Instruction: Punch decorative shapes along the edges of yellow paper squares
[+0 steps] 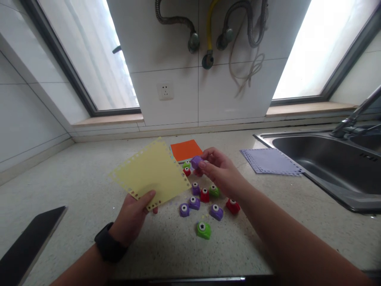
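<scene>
A sheet of yellow paper with small shapes punched along its edges is tilted up in my left hand, thumb on top near its lower corner. My right hand pinches a purple craft punch between thumb and fingers, just beyond the sheet's right corner. Below it on the counter lie several small craft punches, among them a green punch, a red punch and a purple punch. Tiny paper bits are scattered between them.
Behind the punches lies a stack of paper with an orange sheet on top. Purple punched sheets lie beside the steel sink at right. A dark flat object rests at left. A tiled wall with pipes and a socket stands behind.
</scene>
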Motion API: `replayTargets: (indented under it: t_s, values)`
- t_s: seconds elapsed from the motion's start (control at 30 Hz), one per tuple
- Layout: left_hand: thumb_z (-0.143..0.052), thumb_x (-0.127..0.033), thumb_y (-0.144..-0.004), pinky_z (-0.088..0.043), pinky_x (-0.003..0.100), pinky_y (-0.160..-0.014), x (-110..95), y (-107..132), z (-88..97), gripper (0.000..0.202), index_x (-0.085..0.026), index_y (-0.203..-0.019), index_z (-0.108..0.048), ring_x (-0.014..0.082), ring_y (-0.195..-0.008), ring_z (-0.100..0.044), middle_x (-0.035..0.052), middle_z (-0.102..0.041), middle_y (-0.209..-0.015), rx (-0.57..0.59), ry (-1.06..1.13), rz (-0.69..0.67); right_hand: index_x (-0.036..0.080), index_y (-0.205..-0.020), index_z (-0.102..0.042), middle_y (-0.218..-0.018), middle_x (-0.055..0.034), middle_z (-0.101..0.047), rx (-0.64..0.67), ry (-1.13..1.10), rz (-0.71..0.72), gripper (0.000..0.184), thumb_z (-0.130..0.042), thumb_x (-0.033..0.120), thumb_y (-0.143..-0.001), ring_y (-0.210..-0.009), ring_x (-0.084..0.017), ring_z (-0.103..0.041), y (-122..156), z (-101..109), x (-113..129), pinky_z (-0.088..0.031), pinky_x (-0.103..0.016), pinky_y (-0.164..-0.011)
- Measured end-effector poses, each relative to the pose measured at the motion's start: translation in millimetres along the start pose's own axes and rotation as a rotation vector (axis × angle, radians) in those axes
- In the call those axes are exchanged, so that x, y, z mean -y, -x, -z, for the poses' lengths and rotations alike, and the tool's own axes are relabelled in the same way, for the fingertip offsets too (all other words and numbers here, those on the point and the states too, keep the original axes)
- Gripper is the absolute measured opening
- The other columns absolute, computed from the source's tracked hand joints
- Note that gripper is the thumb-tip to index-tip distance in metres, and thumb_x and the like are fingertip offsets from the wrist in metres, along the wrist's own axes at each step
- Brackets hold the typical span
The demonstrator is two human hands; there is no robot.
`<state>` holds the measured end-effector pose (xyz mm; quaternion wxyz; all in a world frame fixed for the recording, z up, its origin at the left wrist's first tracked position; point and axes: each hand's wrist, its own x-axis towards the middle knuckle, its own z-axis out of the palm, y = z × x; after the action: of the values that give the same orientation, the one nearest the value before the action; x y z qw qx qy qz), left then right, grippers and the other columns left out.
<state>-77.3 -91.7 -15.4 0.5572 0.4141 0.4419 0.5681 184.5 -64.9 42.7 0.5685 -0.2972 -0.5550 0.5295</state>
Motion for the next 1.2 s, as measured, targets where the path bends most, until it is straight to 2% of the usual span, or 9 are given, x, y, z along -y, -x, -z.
replayTargets:
  t_s: [0.2,0.4,0.6,0.9,1.2]
  values:
    - [-0.083,-0.027,-0.072,-0.053,0.025,-0.044,-2.7,1.6,-2.2,0.033,-0.022,-0.103,-0.071,0.016,-0.064,-0.062,0.0023,-0.072,-0.093,-0.041,-0.038,0.007,0.024,-0.099,-0.059,-0.083,0.0013,-0.066,0.073,0.012,-0.023,0.04,-0.088,0.034,-0.073,-0.075,-0.015,-0.067,9.6,-9.1,8.0,-0.056,-0.03,-0.068]
    - [-0.083,-0.03,-0.072,-0.054,0.026,-0.048,-4.4,1.4,-2.8,0.019,-0.019,-0.084,-0.074,0.016,-0.066,-0.061,0.0044,-0.071,-0.092,-0.033,-0.024,0.018,0.023,-0.101,-0.068,-0.088,-0.0017,-0.065,0.172,0.188,0.147,0.038,-0.09,0.029,-0.07,-0.075,-0.015,-0.06,18.5,-7.9,18.2,-0.052,-0.03,-0.066]
    - [-0.083,-0.029,-0.07,-0.054,0.026,-0.05,-6.1,-0.2,-4.2,0.018,-0.019,-0.082,-0.074,0.0151,-0.062,-0.06,0.0036,-0.069,-0.084,-0.056,-0.031,0.007,0.023,-0.099,-0.07,-0.095,-0.0047,-0.067,0.183,0.29,0.223,0.037,-0.09,0.035,-0.07,-0.086,-0.019,-0.063,18.7,-5.2,14.7,-0.053,-0.035,-0.074]
    - [-0.084,-0.028,-0.068,-0.055,0.025,-0.049,-6.9,2.9,-5.9,0.019,-0.019,-0.08,-0.072,0.0153,-0.065,-0.059,0.0029,-0.069,-0.089,-0.052,-0.008,-0.005,0.024,-0.103,-0.071,-0.097,-0.0037,-0.066,0.237,0.302,0.29,0.038,-0.091,0.028,-0.071,-0.089,-0.019,-0.063,16.9,-3.4,10.9,-0.053,-0.035,-0.079]
    - [-0.087,-0.029,-0.069,-0.056,0.026,-0.051,-5.3,3.2,-2.7,0.025,-0.017,-0.087,-0.074,0.0142,-0.065,-0.06,0.0024,-0.07,-0.088,-0.03,0.001,-0.009,0.023,-0.101,-0.07,-0.097,-0.0045,-0.066,0.226,0.331,0.25,0.038,-0.09,0.032,-0.071,-0.091,-0.021,-0.064,16.6,-4.9,9.7,-0.054,-0.036,-0.078]
